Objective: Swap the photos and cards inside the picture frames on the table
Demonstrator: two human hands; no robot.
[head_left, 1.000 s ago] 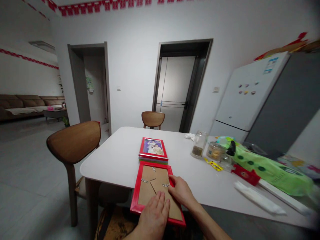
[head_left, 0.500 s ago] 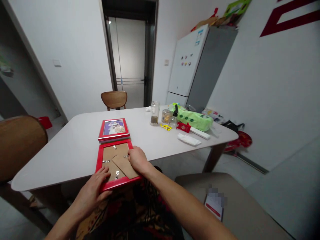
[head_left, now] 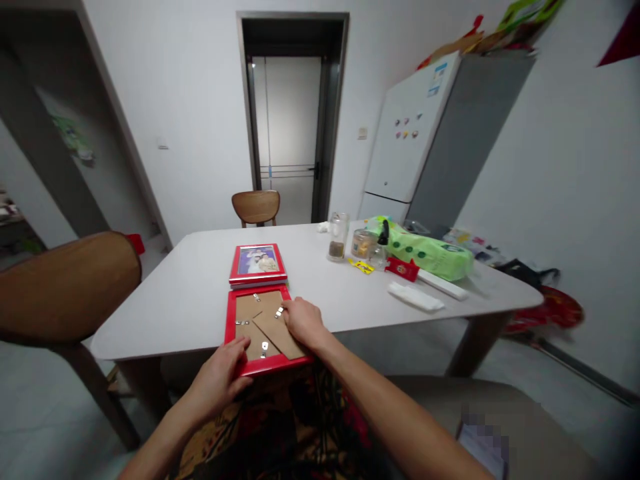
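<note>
One red frame (head_left: pixel 270 364) lies back up, jutting past the near edge of the tabletop (head_left: pixel 317 290). The left hand (head_left: pixel 218 377) has its grip clamped on the near-left corner, fingertips over the brown backing (head_left: pixel 247 308). The right hand (head_left: pixel 304 321) curls at a metal clip (head_left: pixel 279 311) on the right side; whether its grip is closed, one cannot tell. Just beyond lies a framed photo (head_left: pixel 258 261), face up. Farther right stand a glass jar (head_left: pixel 339 237) and a green package (head_left: pixel 433 257); behind, a refrigerator (head_left: pixel 410 137).

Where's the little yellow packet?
In the head view, the yellow packet lies on the table, a bit right of the picture's middle, in front of the round tub and left of the red packet.
</note>
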